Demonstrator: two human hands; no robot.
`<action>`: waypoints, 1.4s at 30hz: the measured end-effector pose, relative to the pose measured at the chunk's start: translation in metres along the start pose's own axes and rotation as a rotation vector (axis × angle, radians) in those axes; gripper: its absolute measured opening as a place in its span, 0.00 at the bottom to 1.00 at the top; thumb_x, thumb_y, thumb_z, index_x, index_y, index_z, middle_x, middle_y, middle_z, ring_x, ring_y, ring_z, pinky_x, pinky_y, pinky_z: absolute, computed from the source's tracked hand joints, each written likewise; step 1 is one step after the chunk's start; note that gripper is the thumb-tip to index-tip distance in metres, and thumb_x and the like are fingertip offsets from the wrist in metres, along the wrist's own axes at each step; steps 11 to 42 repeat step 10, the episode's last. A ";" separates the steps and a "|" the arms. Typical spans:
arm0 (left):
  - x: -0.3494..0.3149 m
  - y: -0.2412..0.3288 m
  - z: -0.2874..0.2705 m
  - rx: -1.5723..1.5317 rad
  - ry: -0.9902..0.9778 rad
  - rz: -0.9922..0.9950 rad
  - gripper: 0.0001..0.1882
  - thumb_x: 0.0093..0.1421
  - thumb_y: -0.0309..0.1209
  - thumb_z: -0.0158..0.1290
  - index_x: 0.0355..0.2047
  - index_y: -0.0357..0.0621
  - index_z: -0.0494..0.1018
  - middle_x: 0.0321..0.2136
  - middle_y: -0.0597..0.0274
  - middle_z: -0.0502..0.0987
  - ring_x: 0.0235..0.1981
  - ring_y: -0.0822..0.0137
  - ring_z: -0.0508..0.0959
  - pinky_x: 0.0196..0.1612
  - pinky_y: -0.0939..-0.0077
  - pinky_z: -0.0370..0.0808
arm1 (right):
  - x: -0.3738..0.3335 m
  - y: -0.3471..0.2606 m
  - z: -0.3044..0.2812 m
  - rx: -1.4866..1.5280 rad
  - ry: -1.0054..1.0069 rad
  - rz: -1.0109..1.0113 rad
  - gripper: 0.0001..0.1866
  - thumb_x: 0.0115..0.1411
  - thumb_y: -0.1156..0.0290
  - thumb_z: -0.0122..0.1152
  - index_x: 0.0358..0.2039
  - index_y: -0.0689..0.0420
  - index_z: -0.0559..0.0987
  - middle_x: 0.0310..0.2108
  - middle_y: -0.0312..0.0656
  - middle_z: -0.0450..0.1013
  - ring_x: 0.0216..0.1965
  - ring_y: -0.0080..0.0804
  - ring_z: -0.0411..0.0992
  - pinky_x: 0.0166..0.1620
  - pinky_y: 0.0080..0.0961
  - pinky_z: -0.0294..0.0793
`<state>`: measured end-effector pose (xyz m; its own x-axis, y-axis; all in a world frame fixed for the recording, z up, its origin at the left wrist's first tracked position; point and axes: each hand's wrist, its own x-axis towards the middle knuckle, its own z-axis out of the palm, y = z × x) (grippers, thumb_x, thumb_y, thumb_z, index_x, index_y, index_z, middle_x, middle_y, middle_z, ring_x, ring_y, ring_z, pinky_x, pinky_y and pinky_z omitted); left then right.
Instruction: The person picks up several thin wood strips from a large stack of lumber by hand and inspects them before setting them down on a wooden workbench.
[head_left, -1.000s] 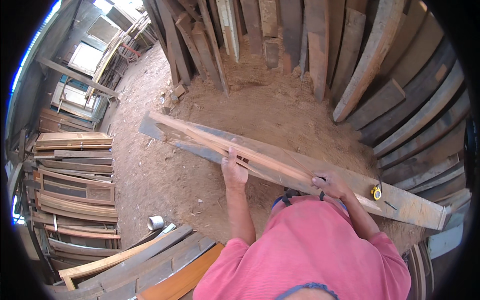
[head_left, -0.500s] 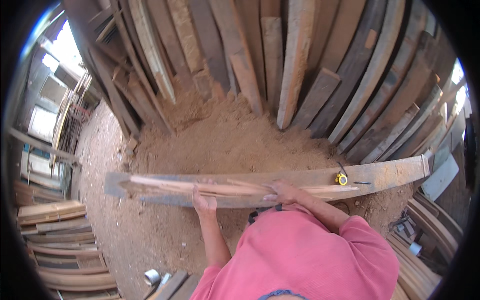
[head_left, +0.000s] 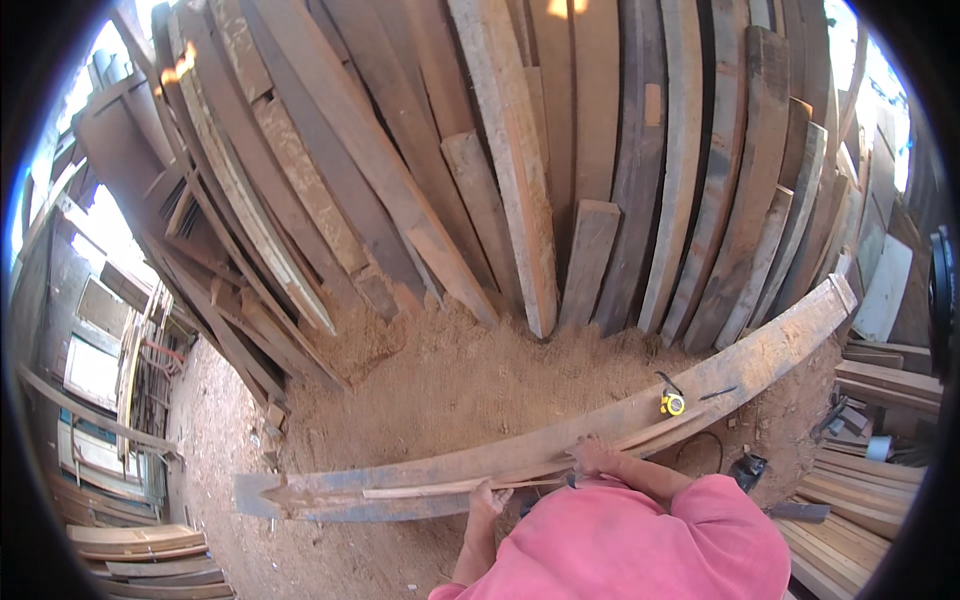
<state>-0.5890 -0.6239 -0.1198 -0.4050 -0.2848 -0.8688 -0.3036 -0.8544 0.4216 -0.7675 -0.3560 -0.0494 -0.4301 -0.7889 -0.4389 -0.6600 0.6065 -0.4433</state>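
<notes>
A long plank point(head_left: 420, 470) lies crosswise before me, curved by the lens. Along its near side run thin, pale wooden strips point(head_left: 420, 491). My left hand point(head_left: 487, 498) is closed on the strips at the plank's near edge, palm partly upward. Farther right, my right hand point(head_left: 597, 457) grips the strips from above, its fingers partly hidden by the arm and pink shirt. Beyond it the strips point(head_left: 655, 436) carry on to the right along the plank. A yellow tape measure point(head_left: 671, 404) rests on the plank, with a dark, slim pencil-like stick point(head_left: 718, 392) beside it.
Tall boards point(head_left: 510, 170) lean in a row beyond a heap of sawdust point(head_left: 450, 375). Stacked lumber point(head_left: 140, 555) lies at the lower left, and more planks point(head_left: 850, 510) at the lower right. A dark object point(head_left: 748, 470) sits near my right elbow.
The view has tilted upward, so the plank sits lower and slants. My hands are closer together along the strips, the left one having shifted right. The tape measure stays on the plank.
</notes>
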 end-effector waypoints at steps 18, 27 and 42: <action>-0.060 0.008 0.040 0.236 0.111 0.091 0.25 0.64 0.44 0.47 0.59 0.51 0.59 0.55 0.57 0.66 0.55 0.51 0.69 0.50 0.44 0.72 | -0.032 0.067 -0.025 -0.038 -0.112 0.051 0.27 0.50 0.62 0.57 0.54 0.49 0.74 0.50 0.55 0.71 0.51 0.54 0.70 0.56 0.51 0.66; -0.060 0.008 0.040 0.236 0.111 0.091 0.25 0.64 0.44 0.47 0.59 0.51 0.59 0.55 0.57 0.66 0.55 0.51 0.69 0.50 0.44 0.72 | -0.032 0.067 -0.025 -0.038 -0.112 0.051 0.27 0.50 0.62 0.57 0.54 0.49 0.74 0.50 0.55 0.71 0.51 0.54 0.70 0.56 0.51 0.66; -0.060 0.008 0.040 0.236 0.111 0.091 0.25 0.64 0.44 0.47 0.59 0.51 0.59 0.55 0.57 0.66 0.55 0.51 0.69 0.50 0.44 0.72 | -0.032 0.067 -0.025 -0.038 -0.112 0.051 0.27 0.50 0.62 0.57 0.54 0.49 0.74 0.50 0.55 0.71 0.51 0.54 0.70 0.56 0.51 0.66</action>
